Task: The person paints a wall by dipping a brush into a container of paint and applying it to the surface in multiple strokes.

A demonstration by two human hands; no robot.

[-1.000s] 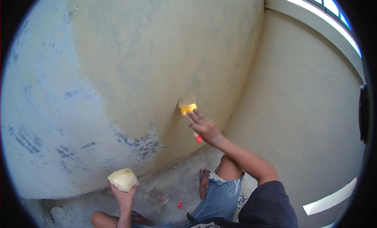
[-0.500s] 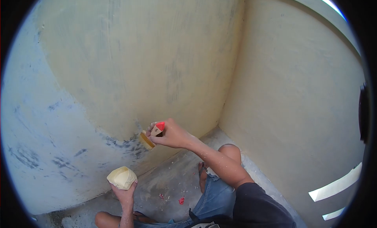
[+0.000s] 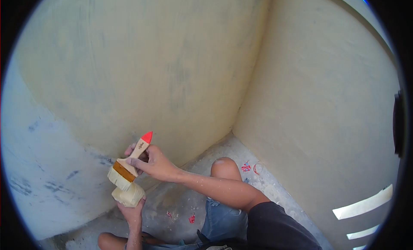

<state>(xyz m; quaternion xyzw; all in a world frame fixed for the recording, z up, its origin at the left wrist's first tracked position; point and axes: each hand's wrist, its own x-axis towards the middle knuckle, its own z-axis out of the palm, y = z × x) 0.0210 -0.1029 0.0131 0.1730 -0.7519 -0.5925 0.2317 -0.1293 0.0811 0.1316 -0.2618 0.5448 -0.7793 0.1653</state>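
My right hand (image 3: 150, 163) grips a paintbrush (image 3: 138, 149) by its wooden handle, which ends in a red tip. Cream paint coats the bristles, and they point down at the rim of a cream-coloured paint container (image 3: 129, 196). From below, my left hand (image 3: 132, 212) is wrapped around that container. Behind both hands stands a wall (image 3: 142, 65) with cream paint over its upper and right part. Its lower left part (image 3: 34, 146) is bluish white with dark smudges.
A second cream wall (image 3: 318, 99) meets the first at a corner on the right. My bent knees rest low over the grey concrete floor (image 3: 165, 202). Red scraps (image 3: 192, 218) and a patterned wrapper (image 3: 245, 166) lie there. Bright light strips (image 3: 365, 202) fall on the right wall.
My right hand has brought the brush from the wall down and left to the container. The view has turned slightly right, and my left hand still holds the container.
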